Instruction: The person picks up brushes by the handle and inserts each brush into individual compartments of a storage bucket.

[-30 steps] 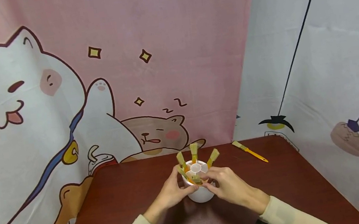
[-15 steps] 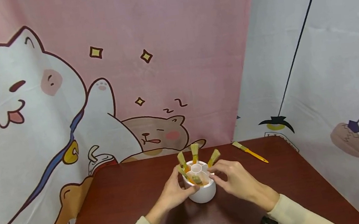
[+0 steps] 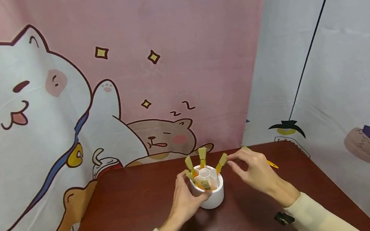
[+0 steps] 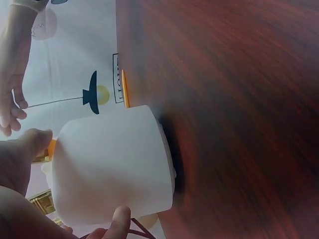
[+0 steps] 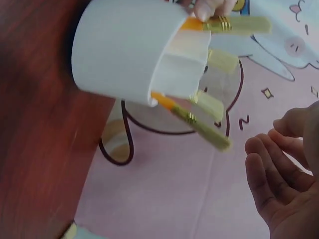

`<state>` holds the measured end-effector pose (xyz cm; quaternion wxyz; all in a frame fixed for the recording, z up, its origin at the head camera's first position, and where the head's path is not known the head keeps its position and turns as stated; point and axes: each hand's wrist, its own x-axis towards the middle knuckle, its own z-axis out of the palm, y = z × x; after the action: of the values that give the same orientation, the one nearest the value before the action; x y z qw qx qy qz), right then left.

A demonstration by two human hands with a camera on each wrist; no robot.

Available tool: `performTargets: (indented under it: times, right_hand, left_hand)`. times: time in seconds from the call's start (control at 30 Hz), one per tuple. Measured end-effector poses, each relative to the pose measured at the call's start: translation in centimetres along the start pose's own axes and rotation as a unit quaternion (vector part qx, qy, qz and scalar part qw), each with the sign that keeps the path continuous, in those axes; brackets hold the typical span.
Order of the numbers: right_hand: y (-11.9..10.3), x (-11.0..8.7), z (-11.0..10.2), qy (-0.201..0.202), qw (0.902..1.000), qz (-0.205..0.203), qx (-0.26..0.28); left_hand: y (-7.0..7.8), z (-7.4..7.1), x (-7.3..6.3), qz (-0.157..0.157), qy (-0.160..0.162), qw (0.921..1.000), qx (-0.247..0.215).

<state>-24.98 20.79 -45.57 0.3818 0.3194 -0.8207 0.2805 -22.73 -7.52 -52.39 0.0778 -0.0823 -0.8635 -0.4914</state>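
Observation:
A white round brush holder (image 3: 213, 200) with divided compartments stands upright on the table. Several paintbrushes (image 3: 203, 155) with pale bristles and orange handles poke out of it, bristles up. My left hand (image 3: 186, 203) grips the holder's left side, thumb at the front near the rim. Apart from the holder, my right hand (image 3: 254, 170) hovers beside the right-hand brush (image 3: 222, 161); in the right wrist view its loosely bent fingers hold nothing. Another brush lies on the table behind that hand, mostly hidden, with its yellow-orange handle (image 3: 272, 164) showing.
The dark reddish-brown table (image 3: 123, 206) extends around the holder. A pink and white curtain (image 3: 198, 53) with cartoon drawings hangs along the table's back edge and both sides.
My right hand has left the holder's front rim and moved right and slightly up, now covering part of the lying brush. The left hand keeps its grip on the holder.

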Motion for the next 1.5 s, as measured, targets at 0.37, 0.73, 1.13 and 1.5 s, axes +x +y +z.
performTargets:
  times: [0.37,0.73,1.13,1.5]
  right_hand:
    - [3.5,-0.2,-1.2,0.017,0.9984,0.041,-0.036]
    - [7.3,-1.4,-1.2,0.000,0.9950,0.081,-0.059]
    - [11.4,-3.3,-0.9,-0.037,0.9859,0.141,-0.081]
    - [14.3,-4.7,-1.0,-0.107,0.9663,0.217,-0.087]
  left_hand:
    - [-0.1,-0.2,0.0,0.012,-0.003,0.9997,0.020]
    - [-1.0,-1.0,0.7,0.023,-0.046,0.9984,-0.022]
    - [-1.2,-1.7,1.5,0.019,-0.101,0.9895,-0.102]
    - [-1.4,-1.7,1.5,0.019,-0.123,0.9859,-0.113]
